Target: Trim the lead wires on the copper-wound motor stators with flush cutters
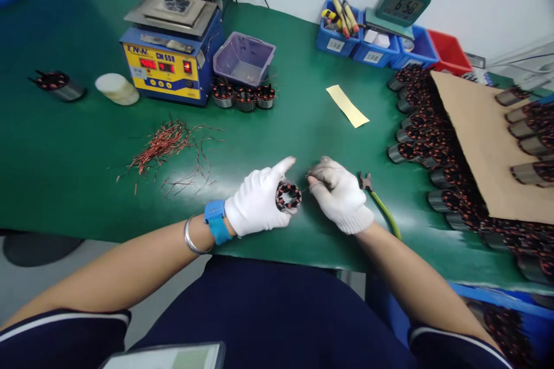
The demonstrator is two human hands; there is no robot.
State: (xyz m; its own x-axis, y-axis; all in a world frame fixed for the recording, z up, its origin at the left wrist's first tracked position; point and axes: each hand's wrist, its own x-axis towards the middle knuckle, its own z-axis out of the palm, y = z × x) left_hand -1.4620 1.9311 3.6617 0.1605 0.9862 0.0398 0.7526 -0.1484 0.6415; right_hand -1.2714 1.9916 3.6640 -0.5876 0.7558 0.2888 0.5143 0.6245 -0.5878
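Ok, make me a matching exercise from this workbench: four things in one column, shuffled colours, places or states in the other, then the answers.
1. Wound core
2. Pliers
3. Paper strip
4. Digital clock

A. Pale yellow
B. Reads 6:58
C. Held in the gloved left hand
D. Green-handled

Pairs: 1-C, 2-D, 3-A, 4-B

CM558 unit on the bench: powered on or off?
On: the CM558 unit has red lit digits on both front displays, and its red switch glows too.
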